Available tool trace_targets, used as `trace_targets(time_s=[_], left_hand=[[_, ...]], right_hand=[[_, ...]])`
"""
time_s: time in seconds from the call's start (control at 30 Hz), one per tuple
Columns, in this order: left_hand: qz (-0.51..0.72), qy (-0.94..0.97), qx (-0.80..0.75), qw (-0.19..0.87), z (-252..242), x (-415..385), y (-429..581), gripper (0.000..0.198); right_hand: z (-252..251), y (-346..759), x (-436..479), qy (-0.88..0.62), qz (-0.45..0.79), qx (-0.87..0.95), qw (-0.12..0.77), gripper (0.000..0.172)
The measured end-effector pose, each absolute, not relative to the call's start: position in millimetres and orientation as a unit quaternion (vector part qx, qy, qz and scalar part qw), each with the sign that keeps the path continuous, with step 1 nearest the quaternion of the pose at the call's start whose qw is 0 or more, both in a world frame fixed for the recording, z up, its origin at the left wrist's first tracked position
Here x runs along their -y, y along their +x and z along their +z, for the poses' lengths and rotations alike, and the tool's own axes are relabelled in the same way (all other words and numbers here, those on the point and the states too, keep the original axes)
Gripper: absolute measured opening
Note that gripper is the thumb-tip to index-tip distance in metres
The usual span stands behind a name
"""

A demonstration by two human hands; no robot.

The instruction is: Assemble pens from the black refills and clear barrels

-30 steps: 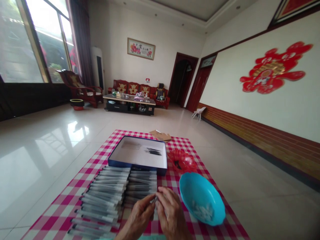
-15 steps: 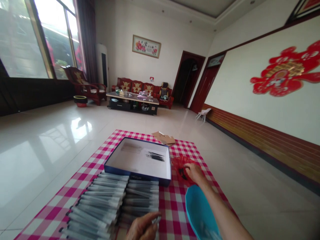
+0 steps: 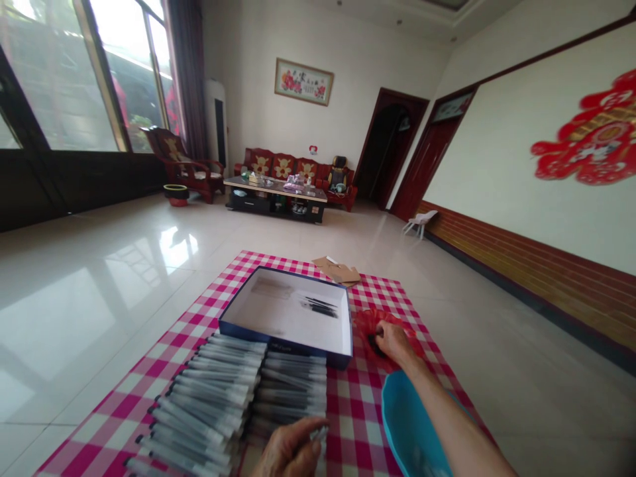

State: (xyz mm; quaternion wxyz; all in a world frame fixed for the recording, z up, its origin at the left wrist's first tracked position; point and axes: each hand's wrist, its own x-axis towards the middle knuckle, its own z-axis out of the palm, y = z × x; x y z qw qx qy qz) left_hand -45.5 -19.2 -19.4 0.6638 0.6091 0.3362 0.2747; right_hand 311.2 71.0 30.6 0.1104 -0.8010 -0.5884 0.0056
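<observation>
My right hand [image 3: 392, 340] reaches forward into a red dish [image 3: 370, 324] on the checked cloth, its fingers curled down among small dark pieces inside. My left hand [image 3: 293, 450] stays near the bottom edge, fingers closed round a thin pen part [image 3: 318, 435]. Rows of grey pens [image 3: 223, 397] lie on the cloth just left of it. A blue bowl [image 3: 402, 424] sits under my right forearm. A shallow blue-edged box [image 3: 293, 315] with a few black pieces in it stands beyond the pens.
The red-and-white checked cloth [image 3: 358, 411] covers the table. Flat cardboard [image 3: 338, 270] lies at its far edge. Beyond is shiny tiled floor, a low coffee table [image 3: 275, 197], a red sofa and a small white stool [image 3: 417, 224].
My right hand left the pen part held by both hands, reached out to the red dish and now dips into it. The view has shifted left. My left hand keeps its hold.
</observation>
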Motion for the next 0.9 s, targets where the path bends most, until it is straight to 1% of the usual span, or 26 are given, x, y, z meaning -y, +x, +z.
trace_targets(time_s=[0.1,0.13,0.27,0.37,0.43,0.5,0.57,0.63,0.77,0.9], left_hand=[[0.281,0.595,-0.316,0.683,-15,18,-42,0.068],[0.287,0.593,-0.313,0.684,-12,17,-42,0.068],[0.312,0.607,-0.304,0.664,10,15,-45,0.065],[0.318,0.623,-0.287,0.654,26,16,-48,0.062],[0.323,0.630,-0.279,0.649,34,19,-50,0.059],[0.331,0.634,-0.270,0.645,39,23,-52,0.056],[0.341,0.633,-0.258,0.645,43,27,-54,0.052],[0.346,0.631,-0.248,0.648,46,32,-56,0.050],[0.350,0.631,-0.229,0.654,50,38,-62,0.047],[0.348,0.646,-0.226,0.641,56,41,-67,0.045]], right_hand=[[46,298,-65,-0.786,-0.010,0.592,0.176,0.003],[53,290,-60,-0.777,-0.012,0.597,0.200,0.003],[82,246,-27,-0.721,-0.012,0.633,0.282,0.015],[97,205,9,-0.678,0.002,0.657,0.330,0.016],[101,179,33,-0.651,0.061,0.643,0.399,0.017],[99,155,54,-0.642,0.151,0.602,0.450,0.020],[94,136,70,-0.637,0.233,0.553,0.484,0.021],[86,120,80,-0.626,0.289,0.510,0.515,0.023],[76,103,88,-0.602,0.356,0.455,0.552,0.029],[79,95,92,-0.591,0.385,0.440,0.556,0.031]])
